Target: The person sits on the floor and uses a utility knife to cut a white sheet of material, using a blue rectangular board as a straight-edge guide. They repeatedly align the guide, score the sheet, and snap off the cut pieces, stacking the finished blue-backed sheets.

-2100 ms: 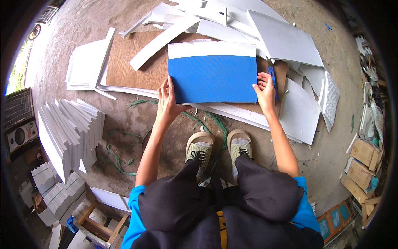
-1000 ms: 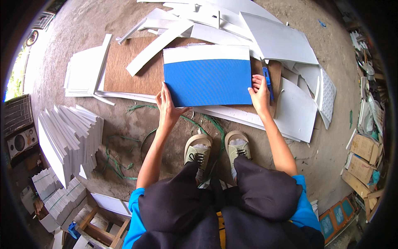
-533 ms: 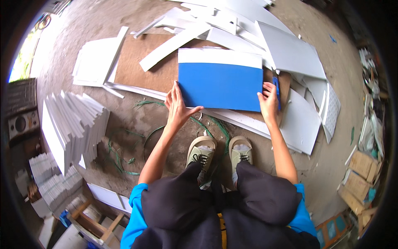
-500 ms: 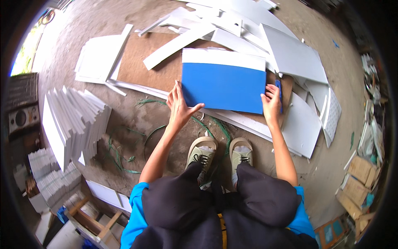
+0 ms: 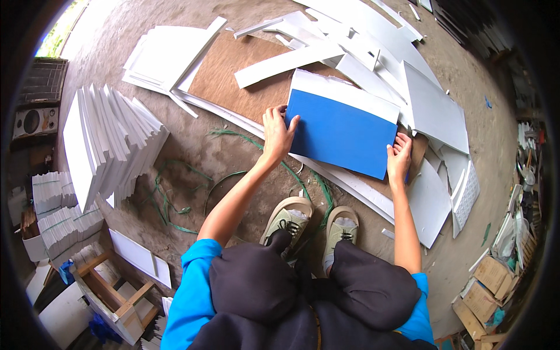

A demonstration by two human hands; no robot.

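A flat blue board (image 5: pixel 344 133) lies in front of me, with a white sheet (image 5: pixel 326 83) showing along its far edge. My left hand (image 5: pixel 279 133) is closed around the blue board's left edge, thumb on top and fingers at the side. At the opposite end, my right hand (image 5: pixel 399 156) grips the right edge with curled fingers. Beneath them is a larger brown board (image 5: pixel 219 79), resting on white sheets. A long white strip (image 5: pixel 286 65) lies across the brown board beyond my left hand.
White offcuts (image 5: pixel 361 49) are heaped at the far side. Upright white panels (image 5: pixel 108 140) stand at the left, near bundled white pieces (image 5: pixel 67 210) and a wooden frame (image 5: pixel 119 291). Green twine (image 5: pixel 166 201) lies loose on the floor. Cardboard (image 5: pixel 487 280) is piled at the right.
The view has turned, so the surroundings appear rotated clockwise. My left fingers have closed more around the blue board's edge. A blue-handled tool beside my right hand no longer shows.
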